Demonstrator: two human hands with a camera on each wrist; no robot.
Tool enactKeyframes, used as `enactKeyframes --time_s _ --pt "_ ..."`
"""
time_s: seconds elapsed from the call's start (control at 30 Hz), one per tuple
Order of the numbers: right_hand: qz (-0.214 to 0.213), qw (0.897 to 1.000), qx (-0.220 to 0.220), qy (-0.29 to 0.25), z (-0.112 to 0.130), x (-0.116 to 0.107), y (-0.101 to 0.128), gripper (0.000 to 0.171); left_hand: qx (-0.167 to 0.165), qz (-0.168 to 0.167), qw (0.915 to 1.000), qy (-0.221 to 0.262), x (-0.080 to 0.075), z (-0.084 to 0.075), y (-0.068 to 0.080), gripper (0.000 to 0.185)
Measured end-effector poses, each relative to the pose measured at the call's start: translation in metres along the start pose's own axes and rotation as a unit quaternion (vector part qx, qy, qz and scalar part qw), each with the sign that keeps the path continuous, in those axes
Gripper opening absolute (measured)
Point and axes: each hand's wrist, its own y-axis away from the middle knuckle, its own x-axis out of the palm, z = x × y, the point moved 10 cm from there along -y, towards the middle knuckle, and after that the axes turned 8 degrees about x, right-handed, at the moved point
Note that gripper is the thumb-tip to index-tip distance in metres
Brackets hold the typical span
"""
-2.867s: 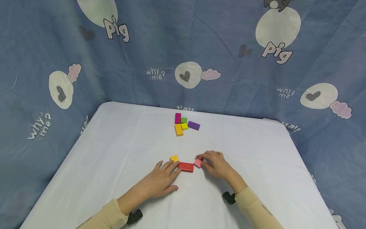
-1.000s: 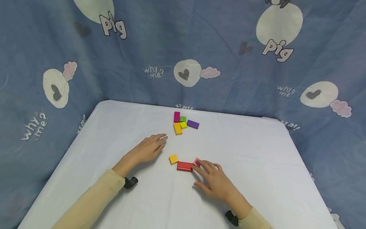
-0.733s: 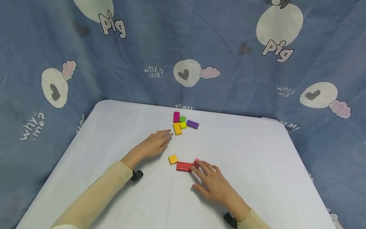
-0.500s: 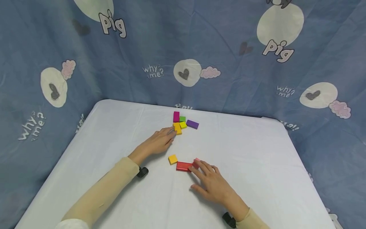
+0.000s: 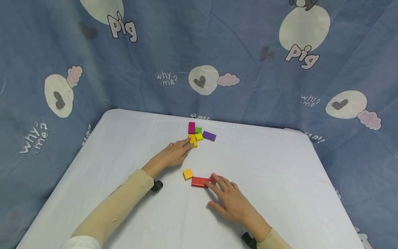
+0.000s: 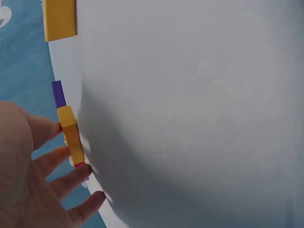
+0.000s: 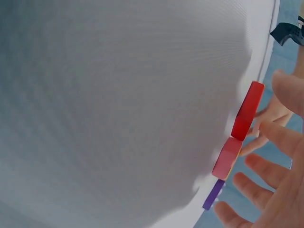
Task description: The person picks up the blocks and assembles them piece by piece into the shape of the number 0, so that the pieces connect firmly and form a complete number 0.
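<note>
My left hand reaches to the far group of blocks, fingertips on an oblong orange block. In the left wrist view the thumb and extended fingers are spread beside that orange block; I see no firm pinch. My right hand lies over a pink block and the right end of a long red block, its fingers extended and spread. The right wrist view has the red block and pink block end to end. A square yellow-orange block sits at the red block's upper left corner.
Around the orange block lie a magenta block, a small green block, a small yellow block and a purple block. A white cloth covers the table; a blue printed curtain hangs behind.
My left hand has left the red and yellow-orange blocks and moved forward to the orange block. The right hand has changed from pinching the pink block to lying over it with fingers extended.
</note>
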Motion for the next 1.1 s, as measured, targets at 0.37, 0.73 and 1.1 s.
enactKeyframes --time_s 0.37,0.73,1.1 --pt "0.002 1.0 0.002 -0.004 -0.001 0.0 0.001 0.059 -0.001 0.0 0.9999 0.01 -0.001 0.003 0.002 0.042" --pt "-0.015 1.0 -0.008 0.008 0.003 -0.002 0.005 0.058 0.021 -0.019 0.9994 0.018 -0.006 -0.003 0.008 0.043" --pt "-0.013 1.0 -0.006 0.01 0.004 0.0 0.007 0.061 0.014 -0.016 0.9997 0.011 -0.008 -0.007 0.011 0.037"
